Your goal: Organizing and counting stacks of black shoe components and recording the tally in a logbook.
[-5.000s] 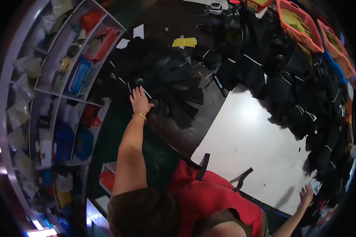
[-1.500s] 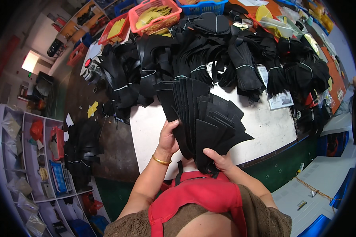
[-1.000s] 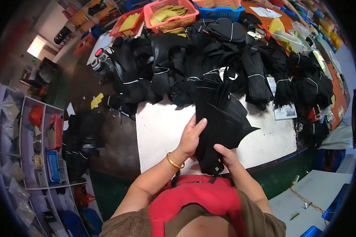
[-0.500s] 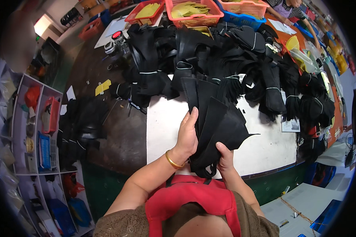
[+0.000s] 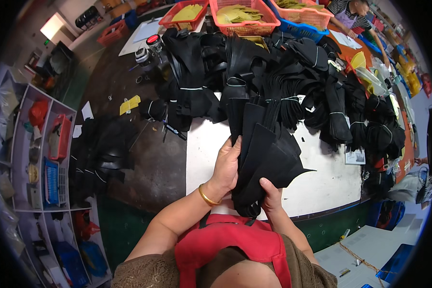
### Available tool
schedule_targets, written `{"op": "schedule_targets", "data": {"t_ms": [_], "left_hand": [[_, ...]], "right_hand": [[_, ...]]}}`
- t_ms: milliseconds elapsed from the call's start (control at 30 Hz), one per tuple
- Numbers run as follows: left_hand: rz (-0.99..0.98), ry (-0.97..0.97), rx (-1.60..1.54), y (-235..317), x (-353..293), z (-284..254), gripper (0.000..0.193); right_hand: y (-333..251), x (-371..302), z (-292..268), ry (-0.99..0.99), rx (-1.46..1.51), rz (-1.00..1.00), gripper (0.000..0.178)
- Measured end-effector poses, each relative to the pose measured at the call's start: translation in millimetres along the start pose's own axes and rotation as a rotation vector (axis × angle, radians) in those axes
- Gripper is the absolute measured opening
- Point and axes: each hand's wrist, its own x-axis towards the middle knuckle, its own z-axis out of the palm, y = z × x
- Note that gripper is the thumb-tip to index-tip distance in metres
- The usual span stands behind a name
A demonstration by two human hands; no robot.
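Holding one black stack [image 5: 271, 151] | left hand [image 5: 226, 165], right hand [image 5: 272, 195] both clamped on it | one white sheet [image 5: 324, 180] beneath

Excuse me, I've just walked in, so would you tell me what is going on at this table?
A person holds a fanned sheaf of black pieces over a white surface on the dark table. The left hand grips the sheaf's left side, the right hand its lower right. Beyond it lie banded black bundles, with baskets of yellow pieces behind them. Another black pile lies to the left.
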Motion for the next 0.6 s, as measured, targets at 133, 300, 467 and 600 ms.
{"op": "schedule_targets", "data": {"t_ms": [133,300,467,600], "left_hand": [[-0.001,0.009,0.010,1.8,-1.0,-1.5,0.031],[-0.005,-0.017,-0.010,2.1,-1.3,-2.2,0.030],[-0.013,-0.007,-0.005,-0.6,-0.3,-2.6,0.030],[-0.018,0.006,0.003,-3.4,1.2,-0.1,0.030]], "right_hand": [[4.2,0.0,0.3,-0.020,0.018,-0.005,0.061],[5.3,-0.1,1.0,-0.017,0.020,-0.014,0.060],[5.0,0.4,-1.3,-0.015,0.030,-0.013,0.059],[6.0,1.2,-5.7,-0.028,0.044,-0.020,0.058]]}}
